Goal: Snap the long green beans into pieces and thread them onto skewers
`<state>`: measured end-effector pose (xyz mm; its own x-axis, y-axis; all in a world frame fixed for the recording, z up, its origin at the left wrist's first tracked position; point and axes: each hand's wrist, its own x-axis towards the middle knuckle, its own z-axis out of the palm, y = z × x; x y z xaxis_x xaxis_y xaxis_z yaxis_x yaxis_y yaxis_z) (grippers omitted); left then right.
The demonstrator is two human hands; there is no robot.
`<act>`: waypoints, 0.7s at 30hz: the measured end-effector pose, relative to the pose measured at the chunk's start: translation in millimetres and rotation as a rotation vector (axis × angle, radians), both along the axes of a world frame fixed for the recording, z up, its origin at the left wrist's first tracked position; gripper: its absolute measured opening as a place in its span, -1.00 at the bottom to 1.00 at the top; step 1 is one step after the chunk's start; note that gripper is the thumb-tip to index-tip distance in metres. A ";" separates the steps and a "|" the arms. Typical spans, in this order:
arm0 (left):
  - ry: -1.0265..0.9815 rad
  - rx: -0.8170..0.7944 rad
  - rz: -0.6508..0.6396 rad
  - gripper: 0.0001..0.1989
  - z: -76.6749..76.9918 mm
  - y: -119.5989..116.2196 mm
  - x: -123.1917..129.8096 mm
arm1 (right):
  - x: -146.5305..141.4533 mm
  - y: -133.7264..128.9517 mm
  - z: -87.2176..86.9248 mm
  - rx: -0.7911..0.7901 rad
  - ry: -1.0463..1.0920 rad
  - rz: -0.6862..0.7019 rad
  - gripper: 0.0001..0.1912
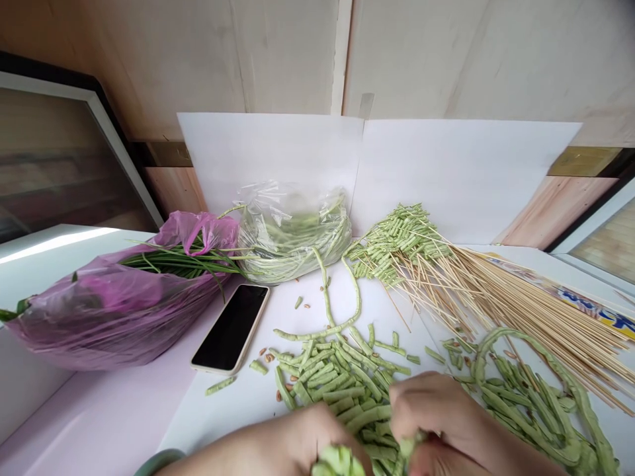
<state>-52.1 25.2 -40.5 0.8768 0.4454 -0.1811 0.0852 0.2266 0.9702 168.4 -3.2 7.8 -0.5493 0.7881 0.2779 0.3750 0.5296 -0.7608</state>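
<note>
A bunch of green long beans [337, 461] was held at lower centre by the left hand [292, 443] and right hand [436, 413], with fingers curled narrowly around it.

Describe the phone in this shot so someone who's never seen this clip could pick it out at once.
On the white table, find the big purple plastic bag at the left. Just right of it lies the phone, face up with a pale edge, its dark screen the only flat black slab there.
</note>
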 end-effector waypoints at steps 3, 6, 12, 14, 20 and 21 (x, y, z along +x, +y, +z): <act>-0.040 -0.199 0.256 -0.61 7.2 1.0 10.0 | 5.0 2.0 -11.1 -0.013 0.015 -0.159 -0.54; -0.117 -0.403 0.412 -0.60 10.4 3.8 16.8 | 12.0 -1.9 -22.1 -0.082 0.027 -0.229 -0.60; -0.168 -0.574 0.489 -0.60 10.7 5.4 19.4 | 3.9 0.0 -11.5 -0.110 0.012 -0.040 -0.48; -0.162 -0.582 0.504 -0.61 10.5 4.6 19.6 | -3.5 2.1 -10.6 -0.072 0.006 -0.036 -0.40; -0.080 -0.483 0.492 -0.56 8.6 1.3 20.3 | -18.2 4.9 -34.0 -0.023 0.244 -0.037 -0.45; -0.074 -0.440 0.455 -0.55 7.3 0.8 20.4 | -19.9 5.2 -35.7 0.005 0.240 -0.072 -0.48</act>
<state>-31.7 26.0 -33.2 0.6345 0.6742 -0.3779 -0.1775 0.6031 0.7777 148.5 2.0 -27.8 -0.4098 0.8211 0.3972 0.2208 0.5118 -0.8302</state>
